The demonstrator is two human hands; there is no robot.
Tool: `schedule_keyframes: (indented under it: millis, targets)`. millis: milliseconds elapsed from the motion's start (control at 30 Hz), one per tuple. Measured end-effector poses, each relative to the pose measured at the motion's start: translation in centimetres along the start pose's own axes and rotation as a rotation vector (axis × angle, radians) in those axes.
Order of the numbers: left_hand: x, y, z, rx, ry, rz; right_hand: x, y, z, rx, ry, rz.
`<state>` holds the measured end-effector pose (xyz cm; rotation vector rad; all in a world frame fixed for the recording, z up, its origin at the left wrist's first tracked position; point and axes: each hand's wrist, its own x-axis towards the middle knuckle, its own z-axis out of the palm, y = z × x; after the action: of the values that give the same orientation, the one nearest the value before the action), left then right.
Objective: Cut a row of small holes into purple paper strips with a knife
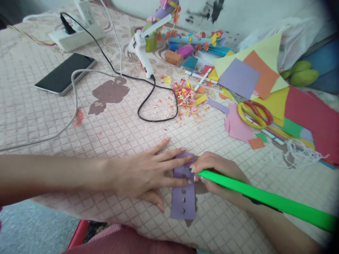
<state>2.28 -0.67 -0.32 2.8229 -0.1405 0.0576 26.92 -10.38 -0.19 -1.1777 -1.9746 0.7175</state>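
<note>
My left hand (144, 173) lies flat with its fingers spread, pressing a purple paper strip (176, 208) against the quilted tablecloth. A column of small round holes runs down the strip, and several show below my fingers. My right hand (222, 171) is closed around a long, bright green tool (265, 193) with a black part along its underside. Its thin dark tip meets the upper part of the strip, between my left fingers. The exact kind of tool is not clear, and my fingers partly hide the tip.
Ahead are a white glue gun (141, 53) with a looping black cord, paper scraps (185, 93) and a phone (66, 74). Scissors (254, 114), coloured paper sheets (239, 78) and white string (296, 153) lie at right. A power strip (76, 37) stands at the back left.
</note>
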Motion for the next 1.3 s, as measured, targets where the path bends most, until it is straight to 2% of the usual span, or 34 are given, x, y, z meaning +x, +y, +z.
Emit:
schedule_keyframes:
  millis: [200, 467, 667, 833, 933, 1067, 1300]
  targets:
    - [0.2, -0.4, -0.7, -0.025, -0.017, 0.004, -0.4, 0.3, 0.1, 0.034, -0.002, 0.030]
    - [0.1, 0.5, -0.6, 0.051, 0.039, -0.046, -0.1, 0.0, 0.1, 0.012, 0.019, 0.008]
    - [0.2, 1.5, -0.3, 0.102, -0.003, -0.115, -0.1, -0.1, 0.2, 0.008, 0.020, 0.011]
    - [0.1, 0.6, -0.6, 0.017, 0.039, -0.035, -0.2, -0.3, 0.4, 0.011, 0.031, 0.025]
    - [0.1, -0.2, -0.7, -0.039, 0.020, 0.013, -0.4, -0.2, 0.5, 0.004, 0.057, 0.037]
    - [0.1, -0.4, -0.7, -0.057, -0.035, -0.013, -0.6, -0.2, 0.7, 0.018, 0.074, 0.062]
    - [0.2, -0.1, -0.7, -0.005, -0.036, -0.042, -0.6, -0.2, 0.6, 0.002, 0.080, 0.043]
